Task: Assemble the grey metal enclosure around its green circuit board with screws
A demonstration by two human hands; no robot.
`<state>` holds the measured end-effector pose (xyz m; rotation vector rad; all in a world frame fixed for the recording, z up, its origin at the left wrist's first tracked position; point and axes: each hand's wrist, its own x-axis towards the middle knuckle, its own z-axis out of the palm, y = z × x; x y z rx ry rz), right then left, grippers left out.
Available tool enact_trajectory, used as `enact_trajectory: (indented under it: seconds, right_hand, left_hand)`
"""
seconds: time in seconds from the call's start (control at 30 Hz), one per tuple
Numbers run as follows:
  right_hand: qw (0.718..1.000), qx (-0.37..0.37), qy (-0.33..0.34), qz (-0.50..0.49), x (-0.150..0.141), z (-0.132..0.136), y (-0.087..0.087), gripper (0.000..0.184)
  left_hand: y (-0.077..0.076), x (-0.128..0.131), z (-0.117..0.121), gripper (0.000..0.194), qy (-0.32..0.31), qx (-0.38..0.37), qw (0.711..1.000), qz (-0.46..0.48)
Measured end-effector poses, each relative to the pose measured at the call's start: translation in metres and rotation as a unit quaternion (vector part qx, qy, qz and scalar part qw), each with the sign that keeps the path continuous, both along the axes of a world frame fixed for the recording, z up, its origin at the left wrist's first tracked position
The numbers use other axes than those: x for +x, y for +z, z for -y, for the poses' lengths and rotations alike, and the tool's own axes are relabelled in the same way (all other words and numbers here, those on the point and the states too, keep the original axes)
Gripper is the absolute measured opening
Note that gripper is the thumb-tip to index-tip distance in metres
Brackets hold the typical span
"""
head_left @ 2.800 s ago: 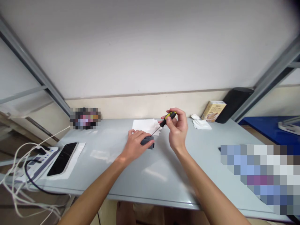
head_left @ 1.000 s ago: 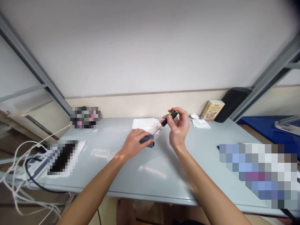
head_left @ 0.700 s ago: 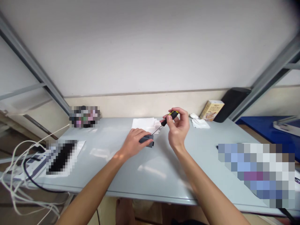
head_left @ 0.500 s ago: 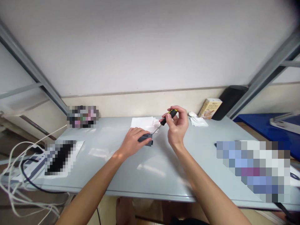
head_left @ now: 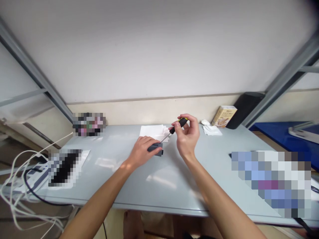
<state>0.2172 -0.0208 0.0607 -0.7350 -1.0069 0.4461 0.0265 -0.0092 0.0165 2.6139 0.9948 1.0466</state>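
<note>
Grey desktop [head_left: 216,159] carries a carton [head_left: 224,117], lettering [head_left: 226,112] illegible, beyond the screwdriver [head_left: 183,122].

A broad white wall [head_left: 159,49] rises behind the glossy grey-blue surface [head_left: 142,191], with a cream band [head_left: 132,112] running just above its back edge. Grey metal posts [head_left: 32,69] slant at left and right, a flat blue area [head_left: 280,137] showing at far right. Pale reflections [head_left: 161,181] gleam on the surface.

The screwdriver [head_left: 172,131] is coloured black and yellow. The box [head_left: 156,146] is finished in dark grey, patterned with dark stripes. The surface [head_left: 159,196] is toned pale blue-grey; the carton [head_left: 224,117] is printed in pale yellow.
</note>
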Motion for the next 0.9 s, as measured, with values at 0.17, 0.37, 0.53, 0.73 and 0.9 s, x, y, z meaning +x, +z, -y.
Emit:
enact_trajectory:
  seconds: [0.17,0.37,0.53,0.73,0.9]
  right_hand:
    - [0.992,-0.011,0.121,0.038,0.008,0.001,0.008,0.025]
    - [0.977,-0.006,0.191,0.090,0.015,0.004,0.018,0.023]
    - [0.978,-0.029,0.192,0.069,0.012,0.003,0.019,0.024]
    - [0.974,-0.045,0.212,0.071,0.014,-0.001,0.016,0.032]
    - [0.989,-0.050,0.125,0.066,0.016,-0.001,0.017,0.031]
  left_hand:
    - [-0.002,0.000,0.000,0.020,0.006,-0.009,1.000,0.000]
    - [0.002,0.003,0.002,0.018,0.006,-0.025,1.000,0.005]
    - [0.003,0.002,0.002,0.017,-0.001,-0.035,0.999,-0.001]
    - [0.003,0.003,0.002,0.017,0.011,-0.042,0.999,-0.016]
    - [0.003,0.004,0.003,0.017,0.013,-0.030,0.999,-0.021]
